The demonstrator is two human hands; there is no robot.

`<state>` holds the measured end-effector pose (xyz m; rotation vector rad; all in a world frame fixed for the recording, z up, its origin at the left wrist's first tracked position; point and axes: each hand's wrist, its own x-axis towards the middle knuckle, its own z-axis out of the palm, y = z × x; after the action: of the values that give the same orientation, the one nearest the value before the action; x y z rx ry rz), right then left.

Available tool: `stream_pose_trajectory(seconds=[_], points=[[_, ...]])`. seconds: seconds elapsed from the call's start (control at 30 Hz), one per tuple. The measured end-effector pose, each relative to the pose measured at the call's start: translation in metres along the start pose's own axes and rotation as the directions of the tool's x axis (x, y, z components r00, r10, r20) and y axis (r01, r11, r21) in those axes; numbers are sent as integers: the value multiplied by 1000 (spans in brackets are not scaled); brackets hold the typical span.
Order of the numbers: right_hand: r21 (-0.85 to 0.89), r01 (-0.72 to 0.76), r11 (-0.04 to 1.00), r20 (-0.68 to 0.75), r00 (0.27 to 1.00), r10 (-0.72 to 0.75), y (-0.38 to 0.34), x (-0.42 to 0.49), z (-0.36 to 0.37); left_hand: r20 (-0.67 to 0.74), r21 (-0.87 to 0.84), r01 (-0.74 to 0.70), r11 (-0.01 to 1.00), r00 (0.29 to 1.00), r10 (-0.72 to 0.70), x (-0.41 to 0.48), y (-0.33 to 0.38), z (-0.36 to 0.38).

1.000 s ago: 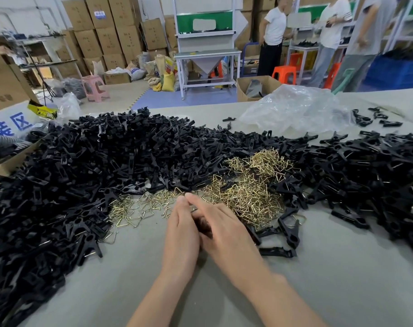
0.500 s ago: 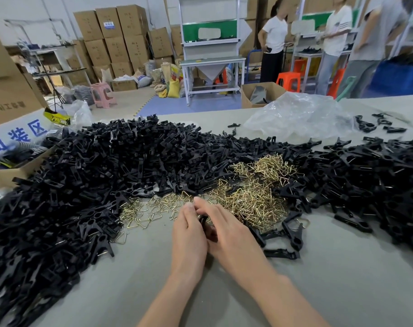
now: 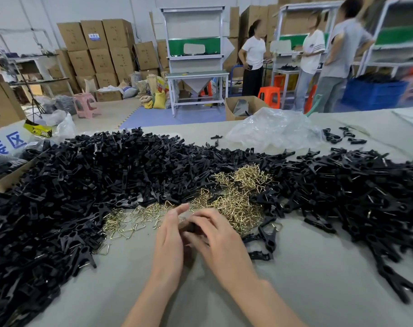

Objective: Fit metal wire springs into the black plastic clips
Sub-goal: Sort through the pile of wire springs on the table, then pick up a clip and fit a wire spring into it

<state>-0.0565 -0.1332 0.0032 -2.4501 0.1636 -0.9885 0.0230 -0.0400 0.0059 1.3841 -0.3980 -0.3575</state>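
- Fingers of my R hand: curled over one black clip, pinching it; clip mostly hidden
- L hand: fingers together, near straight, against clip's left side; thumb hidden, so can't tell if it grips
- Clip pos.: between both hands, above table; long axis not readable
- Springs: brass pile just beyond fingertips, offset right; R hand nearer, I judge
- Writing: blue "装区" on box, far left; carton label unreadable
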Motion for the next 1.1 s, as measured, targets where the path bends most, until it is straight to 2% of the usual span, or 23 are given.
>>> stream_pose_trajectory(seconds=[0.07,0.13,0.2,0.23,0.3,0.37,0.4,0.43,0.47,0.5,0.57,0.63,0.7,0.77,0.83,0.93,1.0,1.1], points=[[45,-110,993,-82,990,114,3,1,-15,19,-54,28,998,999,-27,0,0,2],[268,-241,933,-150,946,287,11,9,-41,2,-109,33,994,999,-33,2,0,3],[480,-290,828,-259,855,449,27,23,-80,-4,-98,15,995,1000,-15,3,-1,4],[563,-283,777,-329,785,525,38,33,-103,1,-94,8,996,1000,-8,2,-2,4],[717,-224,660,-434,597,674,63,51,-151,22,-110,7,994,1000,-5,-2,1,5],[840,-174,514,-415,404,815,83,61,-183,15,-110,9,994,1000,-7,-5,2,7],[869,-191,457,-378,341,861,89,60,-191,-2,-74,-6,997,1000,6,-4,2,8],[872,-242,427,-345,315,884,91,58,-192,-22,-11,-32,999,999,32,-3,1,8],[847,-310,431,-331,327,885,88,55,-185,-40,65,-62,996,997,65,-2,-1,8],[799,-376,469,-333,374,866,84,49,-173,-55,146,-94,985,993,103,0,-3,8],[664,-462,588,-328,527,784,68,37,-137,-82,324,-148,934,979,184,3,-6,3],[537,-480,694,-253,693,675,49,28,-96,-103,496,-165,852,964,246,8,-9,-7],[404,-434,805,-156,834,529,29,22,-59,-129,715,-134,686,940,317,16,-10,-23],[239,-339,910,-73,928,365,15,19,-31,-169,858,-36,513,922,348,26,-11,-42],[51,-241,969,-2,971,241,10,17,-12,-207,886,41,461,926,315,36,-11,-53],[-182,-152,972,76,983,168,13,15,2,-155,940,46,338,941,302,53,-15,-57],[-243,-139,960,96,981,166,17,15,4,-71,964,-5,266,959,275,68,-16,-57],[-281,-129,951,73,985,156,18,14,4,124,974,-163,160,966,226,93,-16,-57]])
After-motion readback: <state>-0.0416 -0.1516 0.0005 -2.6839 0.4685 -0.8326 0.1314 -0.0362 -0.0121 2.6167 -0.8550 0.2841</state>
